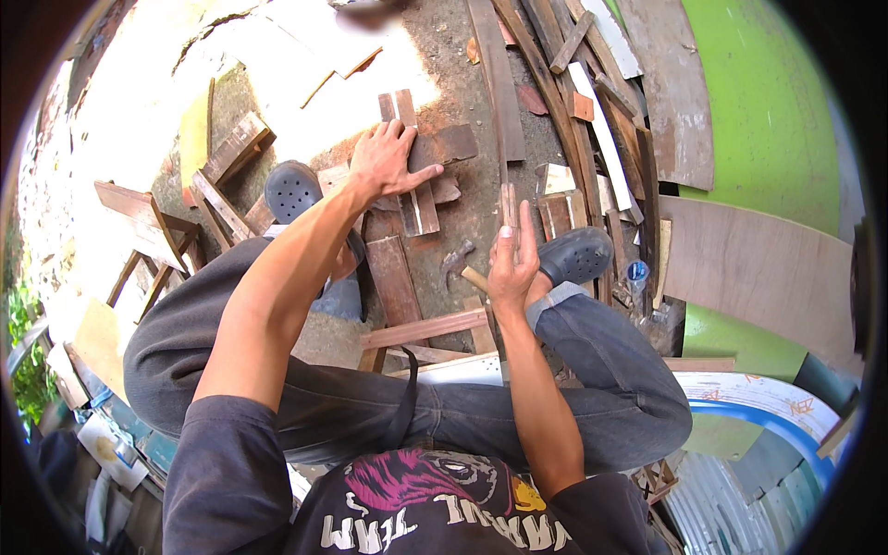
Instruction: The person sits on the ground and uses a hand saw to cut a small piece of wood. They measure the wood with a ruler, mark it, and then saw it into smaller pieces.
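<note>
My left hand [384,159] lies with fingers spread on a stack of short wooden pieces [419,205] on the ground, pressing on it from above. A dark flat block [446,145] lies across these pieces, just right of my thumb. My right hand [513,264] grips a narrow wooden piece [508,199], its index finger stretched along it. Whether this piece is a tool's handle, I cannot tell. Between my feet, left of my right hand, a claw hammer [453,259] with a light wooden handle [474,280] rests on the ground.
Long planks [546,74] are piled at the far right beside a green panel [763,92]. Small wooden frames [148,227] stand at the left. A reddish board [393,277] and a wooden frame [425,328] lie before my crossed legs. My clogs [575,254] flank the work area.
</note>
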The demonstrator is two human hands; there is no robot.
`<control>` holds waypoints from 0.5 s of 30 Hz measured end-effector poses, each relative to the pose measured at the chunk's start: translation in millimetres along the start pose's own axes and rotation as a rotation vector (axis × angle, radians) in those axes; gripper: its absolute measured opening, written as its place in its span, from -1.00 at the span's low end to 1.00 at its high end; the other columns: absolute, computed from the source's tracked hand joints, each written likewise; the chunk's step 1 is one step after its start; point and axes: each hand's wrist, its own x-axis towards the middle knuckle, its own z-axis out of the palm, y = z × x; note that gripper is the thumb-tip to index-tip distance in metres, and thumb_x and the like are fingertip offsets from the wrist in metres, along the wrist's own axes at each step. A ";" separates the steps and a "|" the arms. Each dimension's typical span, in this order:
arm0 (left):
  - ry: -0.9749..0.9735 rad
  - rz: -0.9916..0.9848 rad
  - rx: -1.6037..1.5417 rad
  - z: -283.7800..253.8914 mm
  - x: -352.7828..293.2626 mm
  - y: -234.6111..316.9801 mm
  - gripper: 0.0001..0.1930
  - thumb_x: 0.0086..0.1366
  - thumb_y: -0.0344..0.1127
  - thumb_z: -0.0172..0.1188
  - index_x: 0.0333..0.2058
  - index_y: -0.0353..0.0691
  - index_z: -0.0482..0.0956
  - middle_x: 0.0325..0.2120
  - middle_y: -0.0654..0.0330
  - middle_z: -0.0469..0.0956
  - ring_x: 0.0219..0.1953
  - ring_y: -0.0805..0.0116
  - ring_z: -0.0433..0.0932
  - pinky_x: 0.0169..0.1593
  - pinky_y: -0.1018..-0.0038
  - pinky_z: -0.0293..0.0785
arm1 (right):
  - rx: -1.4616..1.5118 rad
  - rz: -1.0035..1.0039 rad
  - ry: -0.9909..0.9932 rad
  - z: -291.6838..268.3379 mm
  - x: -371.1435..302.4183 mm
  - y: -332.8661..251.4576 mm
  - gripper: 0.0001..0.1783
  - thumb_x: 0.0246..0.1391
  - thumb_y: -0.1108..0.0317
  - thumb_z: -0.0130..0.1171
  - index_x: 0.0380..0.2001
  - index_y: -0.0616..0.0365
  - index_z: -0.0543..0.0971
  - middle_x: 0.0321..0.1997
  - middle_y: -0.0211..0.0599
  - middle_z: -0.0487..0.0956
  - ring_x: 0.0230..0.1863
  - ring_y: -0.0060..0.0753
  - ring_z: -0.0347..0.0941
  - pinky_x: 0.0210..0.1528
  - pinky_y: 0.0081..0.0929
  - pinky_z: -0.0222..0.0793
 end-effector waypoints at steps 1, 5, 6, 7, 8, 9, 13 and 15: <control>0.038 -0.045 -0.030 4.8 1.7 -2.0 -0.28 0.34 0.31 0.02 0.10 -0.31 0.46 -0.05 -0.06 0.45 0.06 0.03 0.47 0.17 0.06 0.35 | 0.087 0.045 -0.029 3.4 -7.8 -10.7 -0.40 0.42 0.27 0.00 0.43 0.25 0.24 -0.38 -0.48 0.40 -0.43 -0.69 0.25 -0.43 -0.68 0.22; 0.194 -0.167 -0.083 24.6 15.2 3.3 -0.50 0.48 0.07 -0.15 -0.02 -0.26 0.54 -0.10 -0.05 0.52 0.03 0.00 0.51 0.16 0.04 0.35 | 0.099 0.005 -0.132 2.4 -27.9 -0.3 -0.43 0.42 0.31 -0.02 0.42 0.23 0.27 -0.41 -0.55 0.38 -0.48 -0.74 0.19 -0.48 -0.72 0.17; 0.230 -0.192 -0.080 26.9 17.3 6.3 -0.54 0.50 0.01 -0.17 -0.06 -0.24 0.56 -0.12 -0.05 0.54 0.02 -0.01 0.52 0.15 0.03 0.35 | 0.097 -0.007 -0.147 3.8 -30.4 1.0 -0.44 0.42 0.32 -0.01 0.41 0.23 0.29 -0.39 -0.55 0.39 -0.47 -0.74 0.20 -0.48 -0.72 0.17; 0.242 -0.211 -0.083 28.5 19.6 7.6 -0.55 0.50 0.00 -0.16 -0.09 -0.24 0.57 -0.14 -0.04 0.56 0.01 -0.02 0.53 0.15 0.04 0.36 | 0.096 -0.022 -0.163 5.5 -32.0 2.5 -0.45 0.42 0.33 -0.01 0.40 0.24 0.31 -0.38 -0.54 0.40 -0.47 -0.73 0.20 -0.47 -0.72 0.18; 0.250 -0.227 -0.087 26.7 19.9 10.9 -0.56 0.50 -0.01 -0.16 -0.12 -0.24 0.59 -0.15 -0.04 0.58 0.01 -0.03 0.54 0.15 0.04 0.36 | 0.088 -0.037 -0.166 7.5 -32.0 6.2 -0.46 0.41 0.33 -0.01 0.40 0.24 0.31 -0.38 -0.54 0.40 -0.47 -0.73 0.20 -0.47 -0.71 0.18; 0.257 -0.244 -0.091 25.2 19.8 12.6 -0.57 0.49 -0.02 -0.15 -0.15 -0.23 0.60 -0.16 -0.04 0.60 0.00 -0.03 0.55 0.14 0.04 0.37 | 0.086 -0.035 -0.170 8.1 -32.2 9.6 -0.46 0.41 0.34 0.00 0.39 0.25 0.32 -0.37 -0.53 0.42 -0.47 -0.73 0.21 -0.47 -0.71 0.18; 0.241 -0.252 -0.118 23.2 20.0 12.4 -0.57 0.49 -0.03 -0.14 -0.16 -0.25 0.60 -0.17 -0.06 0.61 -0.01 -0.04 0.57 0.13 0.06 0.40 | 0.055 -0.033 -0.191 9.1 -31.9 19.7 -0.47 0.40 0.36 0.00 0.37 0.27 0.34 -0.32 -0.48 0.48 -0.46 -0.72 0.24 -0.46 -0.70 0.20; 0.243 -0.245 -0.106 20.9 18.4 14.0 -0.57 0.48 -0.03 -0.14 -0.16 -0.25 0.60 -0.17 -0.06 0.62 -0.02 -0.03 0.57 0.12 0.06 0.41 | 0.032 -0.032 -0.206 7.4 -29.6 20.3 -0.47 0.39 0.37 0.01 0.37 0.27 0.35 -0.30 -0.45 0.50 -0.46 -0.71 0.26 -0.46 -0.69 0.23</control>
